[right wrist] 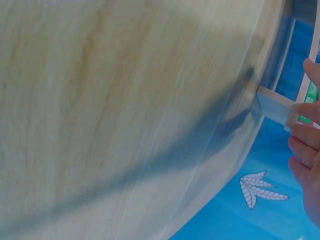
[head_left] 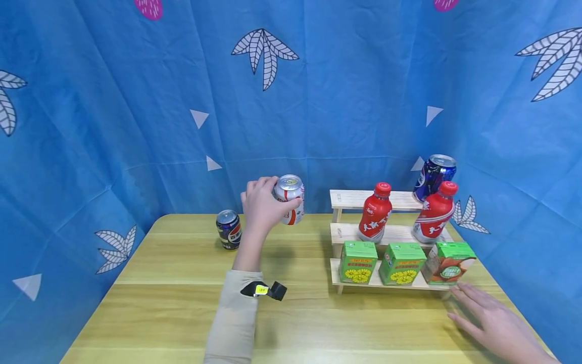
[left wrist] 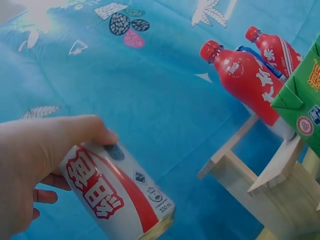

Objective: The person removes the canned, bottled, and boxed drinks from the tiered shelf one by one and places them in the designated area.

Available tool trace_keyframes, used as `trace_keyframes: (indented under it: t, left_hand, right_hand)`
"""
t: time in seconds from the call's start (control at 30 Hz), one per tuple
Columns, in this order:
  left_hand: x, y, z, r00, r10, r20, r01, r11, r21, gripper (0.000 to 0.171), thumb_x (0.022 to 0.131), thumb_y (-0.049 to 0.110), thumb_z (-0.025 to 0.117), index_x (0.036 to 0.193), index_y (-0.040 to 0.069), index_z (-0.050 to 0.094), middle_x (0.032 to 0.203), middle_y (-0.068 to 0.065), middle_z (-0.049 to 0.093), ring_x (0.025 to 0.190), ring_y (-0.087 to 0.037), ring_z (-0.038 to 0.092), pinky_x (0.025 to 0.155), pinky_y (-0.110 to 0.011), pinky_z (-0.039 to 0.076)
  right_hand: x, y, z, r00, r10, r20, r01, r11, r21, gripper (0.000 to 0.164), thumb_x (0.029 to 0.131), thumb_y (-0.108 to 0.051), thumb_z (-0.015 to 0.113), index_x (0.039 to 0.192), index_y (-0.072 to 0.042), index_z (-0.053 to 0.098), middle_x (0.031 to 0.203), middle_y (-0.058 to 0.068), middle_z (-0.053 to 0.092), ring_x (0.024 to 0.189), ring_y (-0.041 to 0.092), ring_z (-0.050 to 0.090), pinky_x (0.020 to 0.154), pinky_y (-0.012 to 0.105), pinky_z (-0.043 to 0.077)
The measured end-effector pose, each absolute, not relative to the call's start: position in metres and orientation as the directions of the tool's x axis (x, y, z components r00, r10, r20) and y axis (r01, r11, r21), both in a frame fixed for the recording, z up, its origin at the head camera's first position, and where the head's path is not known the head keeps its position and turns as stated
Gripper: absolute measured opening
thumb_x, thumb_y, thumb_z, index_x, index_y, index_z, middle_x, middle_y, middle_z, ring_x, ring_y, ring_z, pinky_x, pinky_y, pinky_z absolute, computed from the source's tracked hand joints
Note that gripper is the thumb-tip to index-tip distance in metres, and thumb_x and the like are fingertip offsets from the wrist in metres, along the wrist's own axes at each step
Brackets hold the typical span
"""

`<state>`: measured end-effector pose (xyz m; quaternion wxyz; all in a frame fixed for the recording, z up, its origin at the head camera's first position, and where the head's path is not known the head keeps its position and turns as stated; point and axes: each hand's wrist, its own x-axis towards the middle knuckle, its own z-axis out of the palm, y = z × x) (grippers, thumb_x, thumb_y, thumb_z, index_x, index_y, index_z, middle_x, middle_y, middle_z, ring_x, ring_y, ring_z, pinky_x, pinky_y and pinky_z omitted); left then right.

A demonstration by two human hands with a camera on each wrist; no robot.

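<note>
And here's the white can [head_left: 289,194], out to the left of the rack [head_left: 352,198], looking clear of the table with its lid uppermost, close to upright. The left hand [head_left: 262,207] has it, thumb across the near side and fingers round the other, a pinch on the upper part that leaves the base free. A tidy hold, I'd say: firm enough to stop a slip, no need to squeeze thin metal. Best to keep that lid level and the wrist quiet, and any move rackward wants height, because the left bottle [head_left: 376,215] stands at the near side of things, on the rack's middle shelf. A swinging base could well clip it.

Over to the rack's front right corner: the right hand [head_left: 493,323] waits there, fingers extended and slightly apart, thumb separate, gripping nothing. Is it touching the wood? Can't tell from either view. If it is, light contact would be wise; a shove could rock everything standing there.

Along the rack now! The right bottle [head_left: 434,215] shares the middle shelf, the blue can [head_left: 435,179] stands behind it at the top shelf's right end, and three cartons [head_left: 358,265] line the bottom shelf. Farther left of the rack, beyond the left hand, the dark can [head_left: 229,230] stands upright on the table [head_left: 182,303]; the elbow side deserves care there too.
</note>
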<state>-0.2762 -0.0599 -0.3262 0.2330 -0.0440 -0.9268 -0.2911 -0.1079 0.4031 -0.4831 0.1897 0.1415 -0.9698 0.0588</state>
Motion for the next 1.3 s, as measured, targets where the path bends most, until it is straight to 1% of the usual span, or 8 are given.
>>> trace_keyframes:
  t: [0.43, 0.53, 0.6, 0.8, 0.9, 1.1, 1.23, 1.3]
  left_hand:
    - [-0.274, -0.073, -0.362, -0.889, -0.153, 0.432, 0.124, 0.828, 0.548, 0.078, 0.071, 0.06, 0.076, 0.131, 0.014, 0.059, 0.127, -0.005, 0.059, 0.116, -0.029, 0.044, 0.096, -0.053, 0.034]
    - [-0.275, -0.076, -0.371, -0.885, -0.175, 0.432, 0.107, 0.826, 0.553, 0.077, 0.071, 0.06, 0.076, 0.131, 0.014, 0.06, 0.128, -0.005, 0.06, 0.117, -0.03, 0.044, 0.097, -0.054, 0.034]
    - [-0.276, -0.078, -0.377, -0.884, -0.189, 0.429, 0.092, 0.827, 0.555, 0.076, 0.07, 0.059, 0.076, 0.13, 0.014, 0.06, 0.128, -0.005, 0.06, 0.117, -0.031, 0.044, 0.098, -0.054, 0.034]
    - [-0.28, -0.084, -0.396, -0.877, -0.216, 0.429, 0.057, 0.84, 0.54, 0.075, 0.069, 0.057, 0.078, 0.128, 0.012, 0.061, 0.126, -0.007, 0.06, 0.115, -0.032, 0.045, 0.097, -0.053, 0.034]
    - [-0.284, -0.088, -0.405, -0.87, -0.217, 0.443, 0.056, 0.849, 0.525, 0.076, 0.069, 0.058, 0.077, 0.127, 0.011, 0.062, 0.124, -0.008, 0.061, 0.113, -0.032, 0.046, 0.096, -0.052, 0.034]
    - [-0.29, -0.097, -0.422, -0.863, -0.2, 0.463, 0.054, 0.876, 0.479, 0.073, 0.068, 0.062, 0.075, 0.121, 0.013, 0.063, 0.12, -0.007, 0.062, 0.108, -0.031, 0.046, 0.093, -0.051, 0.035]
    - [-0.293, -0.102, -0.429, -0.855, -0.176, 0.488, 0.073, 0.89, 0.45, 0.072, 0.068, 0.062, 0.074, 0.119, 0.012, 0.063, 0.118, -0.007, 0.063, 0.107, -0.03, 0.046, 0.091, -0.049, 0.035]
    - [-0.294, -0.103, -0.433, -0.845, -0.162, 0.509, 0.088, 0.898, 0.431, 0.071, 0.068, 0.061, 0.075, 0.117, 0.01, 0.064, 0.117, -0.007, 0.064, 0.105, -0.03, 0.047, 0.09, -0.049, 0.035]
  right_hand:
    - [-0.107, 0.402, -0.483, -0.897, -0.244, 0.368, -0.287, 0.956, -0.064, 0.06, 0.078, -0.037, 0.078, 0.125, -0.004, 0.062, 0.128, 0.025, 0.06, 0.112, 0.042, 0.057, 0.098, 0.051, 0.038]
    - [-0.108, 0.402, -0.484, -0.894, -0.249, 0.372, -0.291, 0.955, -0.06, 0.059, 0.079, -0.037, 0.077, 0.126, -0.004, 0.061, 0.128, 0.025, 0.059, 0.112, 0.042, 0.057, 0.121, 0.036, 0.014]
    - [-0.108, 0.403, -0.484, -0.888, -0.257, 0.382, -0.299, 0.953, -0.054, 0.059, 0.08, -0.037, 0.077, 0.126, -0.003, 0.061, 0.129, 0.025, 0.059, 0.112, 0.042, 0.057, 0.117, 0.016, -0.008]
    - [-0.108, 0.403, -0.484, -0.886, -0.263, 0.383, -0.302, 0.952, -0.046, 0.059, 0.08, -0.037, 0.077, 0.126, -0.004, 0.061, 0.129, 0.024, 0.059, 0.112, 0.041, 0.057, 0.107, 0.006, -0.016]
    - [-0.107, 0.403, -0.483, -0.893, -0.256, 0.369, -0.291, 0.956, -0.041, 0.059, 0.08, -0.039, 0.076, 0.126, -0.004, 0.061, 0.129, 0.023, 0.059, 0.113, 0.04, 0.056, 0.121, 0.024, 0.001]
    - [-0.107, 0.404, -0.483, -0.9, -0.262, 0.349, -0.29, 0.957, -0.029, 0.061, 0.079, -0.04, 0.077, 0.125, -0.003, 0.063, 0.129, 0.024, 0.059, 0.114, 0.04, 0.056, 0.116, 0.016, -0.009]
    - [-0.108, 0.404, -0.483, -0.914, -0.253, 0.318, -0.277, 0.96, -0.032, 0.061, 0.08, -0.042, 0.076, 0.125, -0.003, 0.063, 0.13, 0.024, 0.059, 0.115, 0.042, 0.055, 0.109, 0.052, 0.032]
    - [-0.109, 0.405, -0.483, -0.911, -0.252, 0.325, -0.279, 0.959, -0.038, 0.061, 0.079, -0.041, 0.077, 0.124, -0.003, 0.063, 0.129, 0.024, 0.059, 0.115, 0.042, 0.056, 0.099, 0.052, 0.039]
